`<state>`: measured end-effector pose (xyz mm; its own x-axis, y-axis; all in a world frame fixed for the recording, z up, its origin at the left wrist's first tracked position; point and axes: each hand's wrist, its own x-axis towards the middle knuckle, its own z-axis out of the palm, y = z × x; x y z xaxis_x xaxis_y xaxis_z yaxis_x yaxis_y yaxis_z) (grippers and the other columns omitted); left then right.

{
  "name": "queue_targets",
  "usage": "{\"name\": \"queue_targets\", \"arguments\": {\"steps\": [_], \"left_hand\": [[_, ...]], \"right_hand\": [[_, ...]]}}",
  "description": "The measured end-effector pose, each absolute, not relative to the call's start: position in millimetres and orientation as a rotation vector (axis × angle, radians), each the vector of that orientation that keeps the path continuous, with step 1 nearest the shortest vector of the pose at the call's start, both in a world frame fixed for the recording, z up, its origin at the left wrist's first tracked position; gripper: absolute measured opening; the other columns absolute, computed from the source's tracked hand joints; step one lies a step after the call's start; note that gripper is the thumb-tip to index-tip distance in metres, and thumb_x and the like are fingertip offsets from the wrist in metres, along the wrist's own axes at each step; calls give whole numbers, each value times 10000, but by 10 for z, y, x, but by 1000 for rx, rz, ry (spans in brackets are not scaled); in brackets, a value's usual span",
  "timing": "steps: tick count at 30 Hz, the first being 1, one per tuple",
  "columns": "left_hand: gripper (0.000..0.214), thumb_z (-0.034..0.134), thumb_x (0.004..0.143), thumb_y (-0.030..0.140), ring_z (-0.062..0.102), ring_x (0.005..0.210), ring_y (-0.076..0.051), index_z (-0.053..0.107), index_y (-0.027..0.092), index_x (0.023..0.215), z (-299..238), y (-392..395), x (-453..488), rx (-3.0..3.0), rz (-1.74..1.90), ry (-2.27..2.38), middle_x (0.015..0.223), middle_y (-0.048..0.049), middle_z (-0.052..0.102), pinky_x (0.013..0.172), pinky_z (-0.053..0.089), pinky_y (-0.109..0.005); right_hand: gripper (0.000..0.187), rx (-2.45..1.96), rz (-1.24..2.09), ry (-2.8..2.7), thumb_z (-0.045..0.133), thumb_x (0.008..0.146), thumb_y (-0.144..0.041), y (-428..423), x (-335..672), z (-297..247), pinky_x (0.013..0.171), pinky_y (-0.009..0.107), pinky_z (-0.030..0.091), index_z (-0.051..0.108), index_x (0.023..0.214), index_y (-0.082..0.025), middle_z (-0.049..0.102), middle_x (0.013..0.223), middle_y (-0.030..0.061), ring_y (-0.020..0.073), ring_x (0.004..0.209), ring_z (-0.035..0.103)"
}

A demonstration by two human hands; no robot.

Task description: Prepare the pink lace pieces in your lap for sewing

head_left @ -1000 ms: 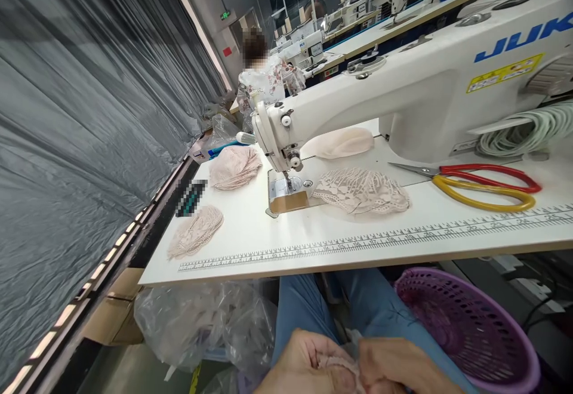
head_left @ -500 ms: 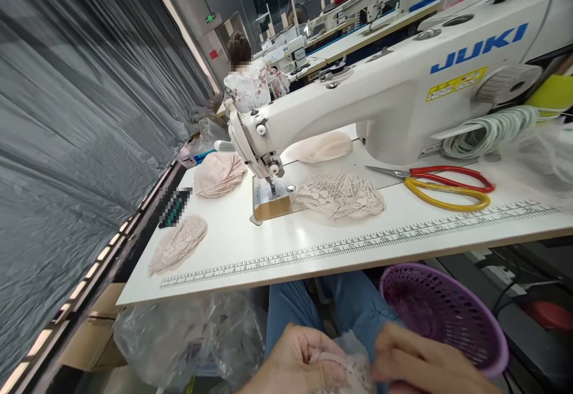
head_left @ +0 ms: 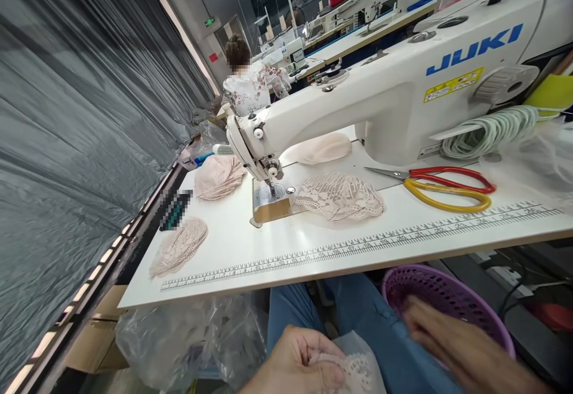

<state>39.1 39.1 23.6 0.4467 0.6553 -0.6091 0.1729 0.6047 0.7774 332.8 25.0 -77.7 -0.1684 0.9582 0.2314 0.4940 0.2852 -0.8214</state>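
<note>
My left hand is low in my lap, fingers closed on a piece of pale lace fabric over my blue jeans. My right hand reaches toward the purple perforated basket at my right knee; it is smeared by motion, fingers stretched out. Above, on the white table, a white JUKI sewing machine stands with a lace piece beside its needle plate.
Two pink lace piles lie at the table's left. Red and yellow scissors and a cord coil lie right. Clear plastic bags sit under the table. Another person works further back. Grey sheeting covers the left.
My right hand has left the lace piece and moved right toward the purple basket. My left hand keeps hold of the lace. The view shifted slightly.
</note>
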Motion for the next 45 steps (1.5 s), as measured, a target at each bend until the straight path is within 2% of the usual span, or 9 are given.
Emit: {"name": "queue_targets", "arguments": {"steps": [5,7,9,12,20,24,30,36,45], "left_hand": [[723,838,572,800,367,563,-63,803,115,799,257,423,436,1016,296,1051,590,23,505,607,353,-209],[757,794,571,849,339,548,-59,782,115,758,281,424,473,1077,261,1053,570,33,473,574,320,-207],[794,754,571,888,351,553,-62,747,111,732,316,415,489,1129,229,1054,583,28,477,550,284,-209],[814,689,602,932,330,542,-60,650,122,676,344,387,446,1182,223,1088,577,35,443,519,223,-220],[845,668,488,990,282,545,-63,499,171,604,301,343,348,1124,313,1108,533,67,358,520,202,-237],[779,908,326,796,328,576,-72,583,149,612,381,342,394,1004,251,1094,548,62,418,554,226,-241],[749,902,395,785,343,647,-80,581,144,610,452,325,330,981,273,1170,620,57,423,600,229,-241],[718,977,445,634,488,787,-127,706,157,909,281,267,158,965,270,1272,846,18,592,714,360,-237],[768,917,376,768,392,703,-92,637,150,738,448,333,262,959,202,1277,710,57,500,650,286,-241]], "right_hand": [[263,-1489,611,-1811,613,947,-261,223,3656,-806,758,464,564,797,762,-300,794,910,154,340,829,747],[124,-1324,931,-1888,676,917,-308,168,3431,-621,962,434,563,797,893,-297,770,1163,111,337,1056,730],[362,-1158,1346,-1814,803,783,-270,145,3129,-399,1086,382,498,756,1137,-329,726,1274,47,326,1247,645],[251,-1158,1782,-1725,773,693,-188,193,2794,-153,824,295,546,748,927,-275,725,964,-8,254,956,697],[351,-1031,2246,-1319,837,657,-475,299,2675,-44,694,264,404,641,743,-196,581,733,-32,197,781,577],[350,-1056,2270,-1287,878,608,-440,306,2653,-18,672,259,367,656,735,-202,581,733,-35,180,758,537],[555,-897,2322,-1328,915,548,-652,416,2606,-17,640,249,310,644,639,-176,556,710,-28,158,730,483],[730,-856,2293,-1405,823,537,-870,440,2576,14,616,261,245,590,647,-187,456,655,-47,143,677,376],[744,-957,2260,-1373,804,556,-888,397,2597,43,685,273,284,629,725,-185,466,720,-29,177,765,409]]}}
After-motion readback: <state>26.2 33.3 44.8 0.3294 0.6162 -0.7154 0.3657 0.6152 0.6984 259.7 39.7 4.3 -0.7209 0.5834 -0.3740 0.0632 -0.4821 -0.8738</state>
